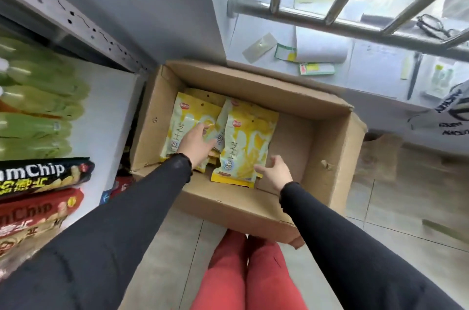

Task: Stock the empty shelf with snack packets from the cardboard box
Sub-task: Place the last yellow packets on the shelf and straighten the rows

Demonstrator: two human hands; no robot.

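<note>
Both hands reach into the cardboard box [330, 157] for yellow snack packets.
Left hand [196, 143], fingers spread, rests on the packet [181, 127] at 9 o'clock; right hand [275, 172], loosely spread and holding nothing, touches the upright packet [245, 142] at its 5 o'clock corner; advise pinching each top edge; the shelf [106, 106] lies at 9 o'clock.

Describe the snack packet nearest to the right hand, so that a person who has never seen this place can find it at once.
Look into the open cardboard box on the floor beside the shelf. Several yellow and white snack packets lie at its left side. The one meant is the rightmost packet, on top of the pile with its whole front showing, and the right hand reaches to its lower right corner, while the left hand lies on the packets further left.
</note>
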